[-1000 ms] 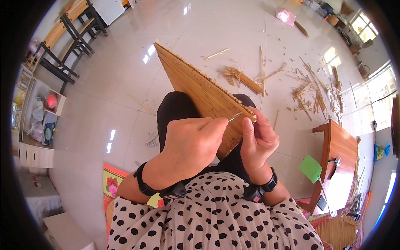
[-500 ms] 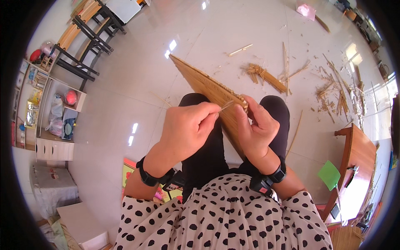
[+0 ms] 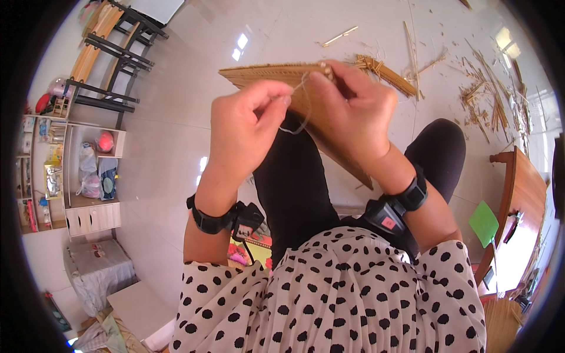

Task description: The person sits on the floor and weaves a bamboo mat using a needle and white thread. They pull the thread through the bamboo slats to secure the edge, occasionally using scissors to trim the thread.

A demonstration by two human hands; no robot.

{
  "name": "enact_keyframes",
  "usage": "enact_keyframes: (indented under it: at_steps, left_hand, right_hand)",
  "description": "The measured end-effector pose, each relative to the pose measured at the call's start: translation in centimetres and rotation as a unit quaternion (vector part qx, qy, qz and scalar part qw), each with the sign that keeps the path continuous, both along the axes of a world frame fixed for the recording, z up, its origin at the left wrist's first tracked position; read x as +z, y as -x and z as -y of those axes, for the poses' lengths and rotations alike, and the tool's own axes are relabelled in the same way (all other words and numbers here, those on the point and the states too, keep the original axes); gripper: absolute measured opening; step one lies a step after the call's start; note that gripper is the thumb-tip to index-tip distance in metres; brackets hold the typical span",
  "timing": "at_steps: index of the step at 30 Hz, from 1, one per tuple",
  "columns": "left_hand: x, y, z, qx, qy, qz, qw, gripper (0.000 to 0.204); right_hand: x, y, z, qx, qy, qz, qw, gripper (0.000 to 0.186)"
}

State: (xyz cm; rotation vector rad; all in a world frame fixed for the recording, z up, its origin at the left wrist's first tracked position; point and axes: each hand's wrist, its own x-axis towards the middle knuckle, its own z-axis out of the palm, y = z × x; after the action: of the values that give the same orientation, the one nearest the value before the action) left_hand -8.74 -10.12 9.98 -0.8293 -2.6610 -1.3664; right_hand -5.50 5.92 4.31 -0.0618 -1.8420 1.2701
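Note:
A flat panel of tan plant stalks [image 3: 265, 73], bound side by side, stands tilted above my left thigh, with its stitched edge at the top. My right hand [image 3: 356, 109] is closed on the panel's right corner, thumb on the near side. Beside it, my left hand [image 3: 244, 129] pinches a thin pale string [image 3: 308, 112] between thumb and forefinger. The string runs to the corner by my right thumb, and a slack loop of it hangs between the hands. My fingers hide how it joins the panel.
Bundled stalks [image 3: 385, 75] and scattered stalk scraps [image 3: 491, 97] lie on the tiled floor ahead. To the right stands a wooden table [image 3: 521, 194] near a green piece [image 3: 484, 223]. Shelves [image 3: 94, 200] and black-framed furniture [image 3: 112, 65] line the left side.
Both hands and the panel have moved farther from my body, and the panel's top edge has swung nearer level. The string now shows a slack loop. My right knee has moved outward.

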Motion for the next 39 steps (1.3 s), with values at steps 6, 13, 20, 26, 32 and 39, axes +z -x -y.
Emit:
enact_keyframes:
  at_steps: [6,13,20,26,32,39]
  left_hand:
    - [-0.4,-2.9,0.7,-0.041,0.015,-0.054,0.998,0.013]
    - [-4.2,-7.2,2.7,-0.182,0.014,-0.079,0.980,0.017]
    - [-5.2,-8.3,3.5,-0.195,0.011,-0.056,0.979,0.022]
    - [-5.1,-6.7,4.0,-0.207,0.061,-0.046,0.975,0.021]
    - [-5.1,-5.4,3.6,-0.246,0.094,-0.029,0.964,0.022]
    - [-5.5,-5.1,2.7,-0.252,0.125,-0.013,0.960,0.022]
  right_hand:
    - [0.1,-3.6,-0.1,-0.011,-0.033,0.001,0.999,0.023]
    - [-2.5,-10.9,-1.5,0.083,-0.186,0.021,0.979,0.034]
    - [-5.3,-12.2,-1.1,0.134,-0.163,-0.028,0.977,0.043]
    - [-6.7,-11.3,-0.5,0.159,-0.109,-0.024,0.981,0.047]
    - [-8.1,-11.6,-1.5,0.236,-0.036,-0.008,0.971,0.052]
    - [-9.7,-12.6,-1.3,0.216,0.023,0.031,0.976,0.055]
